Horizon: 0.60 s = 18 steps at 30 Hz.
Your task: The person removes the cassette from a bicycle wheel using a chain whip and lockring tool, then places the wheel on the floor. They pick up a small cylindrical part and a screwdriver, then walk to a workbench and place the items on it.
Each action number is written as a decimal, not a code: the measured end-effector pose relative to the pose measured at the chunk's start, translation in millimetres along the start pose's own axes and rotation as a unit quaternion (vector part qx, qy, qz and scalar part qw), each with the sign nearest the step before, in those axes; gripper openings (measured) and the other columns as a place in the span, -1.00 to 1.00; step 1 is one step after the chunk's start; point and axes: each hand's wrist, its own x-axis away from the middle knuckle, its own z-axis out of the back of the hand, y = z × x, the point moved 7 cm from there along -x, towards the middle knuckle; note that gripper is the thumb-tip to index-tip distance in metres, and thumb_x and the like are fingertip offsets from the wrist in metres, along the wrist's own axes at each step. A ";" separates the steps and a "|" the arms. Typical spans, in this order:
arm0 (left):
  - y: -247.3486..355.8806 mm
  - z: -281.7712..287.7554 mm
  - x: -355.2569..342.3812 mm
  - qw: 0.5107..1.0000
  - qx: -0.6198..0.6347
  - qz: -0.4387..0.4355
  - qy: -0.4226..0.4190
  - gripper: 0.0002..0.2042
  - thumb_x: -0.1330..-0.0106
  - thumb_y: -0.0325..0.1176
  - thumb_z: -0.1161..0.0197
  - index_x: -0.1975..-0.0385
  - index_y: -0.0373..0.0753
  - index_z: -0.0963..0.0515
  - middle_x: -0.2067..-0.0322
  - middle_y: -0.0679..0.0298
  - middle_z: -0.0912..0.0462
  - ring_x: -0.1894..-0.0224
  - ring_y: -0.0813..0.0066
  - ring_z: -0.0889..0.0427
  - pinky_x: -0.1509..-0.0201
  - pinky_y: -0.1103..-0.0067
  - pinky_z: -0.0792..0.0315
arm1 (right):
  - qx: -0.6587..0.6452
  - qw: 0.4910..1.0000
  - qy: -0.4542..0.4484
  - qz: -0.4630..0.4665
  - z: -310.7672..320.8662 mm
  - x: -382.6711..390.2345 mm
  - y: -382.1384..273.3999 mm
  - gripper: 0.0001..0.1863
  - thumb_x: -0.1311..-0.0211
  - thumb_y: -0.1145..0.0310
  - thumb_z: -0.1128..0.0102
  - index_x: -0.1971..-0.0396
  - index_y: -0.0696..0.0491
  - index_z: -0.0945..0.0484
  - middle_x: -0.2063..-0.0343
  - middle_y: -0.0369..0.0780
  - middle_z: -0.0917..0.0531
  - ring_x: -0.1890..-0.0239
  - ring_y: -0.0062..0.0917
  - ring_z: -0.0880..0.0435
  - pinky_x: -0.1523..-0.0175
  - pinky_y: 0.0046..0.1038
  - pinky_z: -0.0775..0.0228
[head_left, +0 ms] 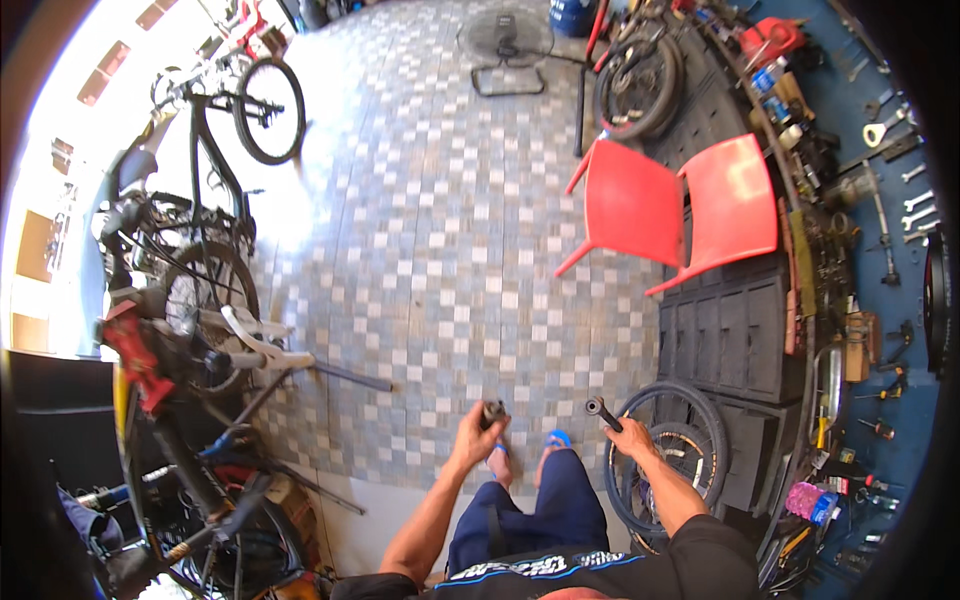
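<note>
In front of my body, my left hand (473, 438) is closed around a short, dark metal cylindrical part (493, 411), whose round end shows above the fingers. Its exact kind is too small to make out. To the right, my right hand (633, 440) grips the dark handle of a ratchet wrench (598, 407), its round head pointing up and left. The two hands are apart, and the wrench does not touch the metal part. Below the right hand and forearm, a bicycle wheel (716, 440) with a black tyre lies beside my legs.
Bicycles (215, 200) and a repair stand with a red clamp (140, 360) line the left side. A red chair (640, 205) stands at the right by black storage boxes (725, 340). Beyond them runs a cluttered tool bench (825, 230). A floor fan (507, 45) stands far ahead on the tiles.
</note>
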 end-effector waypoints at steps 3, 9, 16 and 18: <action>121.9 45.0 -85.1 0.992 -0.015 -0.113 0.062 -0.76 -0.33 -0.32 -0.43 0.21 -0.30 -0.52 0.40 0.25 -0.66 0.33 0.59 -0.52 0.19 0.52 -0.50 | -0.100 0.987 0.093 0.088 85.1 19.1 -76.9 -0.49 -0.24 -0.09 -0.29 0.27 0.16 -0.69 0.40 0.09 -0.72 0.24 0.03 -0.73 0.16 -0.09 -0.50; 331.1 83.0 -231.5 0.967 -0.070 -0.238 0.053 -0.70 -0.32 -0.23 -0.45 0.25 -0.33 -0.52 0.47 0.20 -0.61 0.42 0.54 -0.46 0.30 0.48 -0.43 | -0.290 0.927 0.124 0.205 189.5 -49.4 -246.7 -0.61 -0.25 0.05 -0.36 0.22 0.12 -0.69 0.46 -0.08 -0.73 0.38 -0.32 -0.72 0.22 -0.27 -0.49; 417.1 170.0 -331.5 0.965 -0.132 -0.202 0.099 -0.72 -0.31 -0.27 -0.45 0.21 -0.33 -0.56 0.43 0.28 -0.63 0.35 0.56 -0.53 0.22 0.51 -0.46 | -0.192 0.904 0.150 0.352 359.0 -139.3 -488.9 -0.57 -0.25 -0.02 -0.32 0.20 0.08 -0.68 0.37 0.03 -0.73 0.23 0.05 -0.70 0.16 -0.09 -0.49; 428.9 208.0 -348.3 0.980 -0.020 -0.166 0.106 -0.78 -0.32 -0.33 -0.45 0.26 -0.32 -0.57 0.45 0.35 -0.61 0.40 0.63 -0.52 0.31 0.59 -0.42 | -0.185 0.884 0.147 0.404 403.2 -154.9 -553.0 -0.62 -0.24 0.05 -0.33 0.19 0.08 -0.67 0.38 0.01 -0.73 0.24 0.03 -0.71 0.16 -0.09 -0.49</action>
